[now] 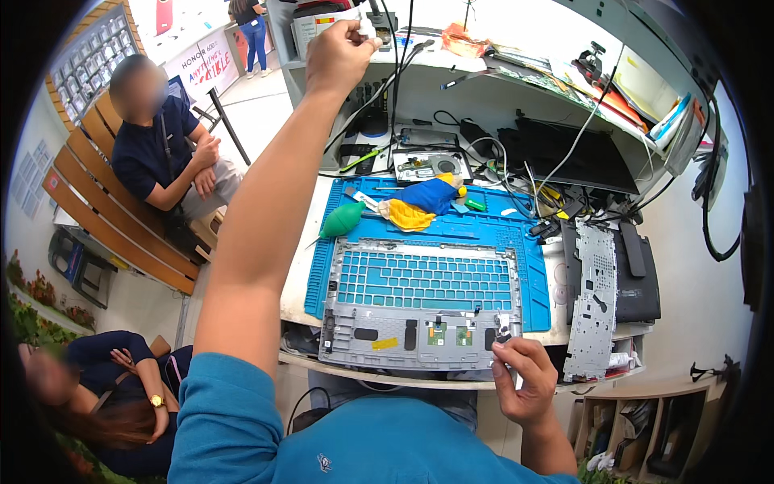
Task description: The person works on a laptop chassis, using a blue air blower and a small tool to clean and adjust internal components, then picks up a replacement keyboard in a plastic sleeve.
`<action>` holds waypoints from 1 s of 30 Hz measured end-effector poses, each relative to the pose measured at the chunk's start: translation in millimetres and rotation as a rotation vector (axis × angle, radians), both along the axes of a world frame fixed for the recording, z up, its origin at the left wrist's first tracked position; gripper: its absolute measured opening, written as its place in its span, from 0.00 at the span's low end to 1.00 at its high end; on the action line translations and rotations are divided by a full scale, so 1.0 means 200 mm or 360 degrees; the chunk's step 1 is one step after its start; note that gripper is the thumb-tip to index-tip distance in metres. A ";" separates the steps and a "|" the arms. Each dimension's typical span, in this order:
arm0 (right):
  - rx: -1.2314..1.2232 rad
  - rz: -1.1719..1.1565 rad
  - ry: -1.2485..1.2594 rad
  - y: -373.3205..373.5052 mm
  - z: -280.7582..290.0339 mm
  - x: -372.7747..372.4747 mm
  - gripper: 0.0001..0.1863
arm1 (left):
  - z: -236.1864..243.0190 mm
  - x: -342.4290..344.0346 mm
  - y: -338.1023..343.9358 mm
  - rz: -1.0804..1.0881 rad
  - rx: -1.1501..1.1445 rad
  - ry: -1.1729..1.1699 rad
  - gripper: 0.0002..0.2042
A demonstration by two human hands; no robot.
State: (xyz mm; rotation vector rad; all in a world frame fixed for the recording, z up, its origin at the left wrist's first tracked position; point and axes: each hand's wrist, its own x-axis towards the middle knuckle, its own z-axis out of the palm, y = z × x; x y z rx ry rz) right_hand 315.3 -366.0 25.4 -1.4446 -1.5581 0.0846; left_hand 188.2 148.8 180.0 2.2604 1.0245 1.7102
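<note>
A laptop shell (403, 313) lay on a blue work mat (536, 282) in this repair shop (a person (149, 153) sat on a wooden bench (121, 234)).

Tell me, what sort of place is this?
It looks like an electronics repair shop. A laptop casing with empty key openings lies partly on a blue work mat, a perforated metal plate is to its right, and a person sits on a slatted wooden bench nearby.

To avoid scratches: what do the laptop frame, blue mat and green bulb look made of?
Laptop frame: matte plastic or metal; its even grey leaves that open.
Blue mat: probably silicone, matte, with moulded ridges.
Green bulb: likely rubber, smooth, softly shiny.
</note>
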 end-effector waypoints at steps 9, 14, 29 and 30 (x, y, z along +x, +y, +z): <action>0.0041 -0.0197 0.0013 -0.13 -0.09 0.02 0.21 | 0.01 0.25 0.31 0.0031 -0.0035 0.0102 0.22; 0.0034 -0.0181 0.0054 -0.13 -0.11 0.02 0.20 | 0.02 0.32 0.27 -0.0268 -0.0204 0.0026 0.12; 0.0012 -0.0201 0.0010 -0.12 -0.11 0.03 0.22 | 0.00 0.30 0.23 -0.0159 -0.0098 0.0136 0.20; 0.0022 -0.0204 0.0027 -0.11 -0.12 0.03 0.23 | 0.01 0.29 0.18 -0.0035 0.0134 0.0243 0.19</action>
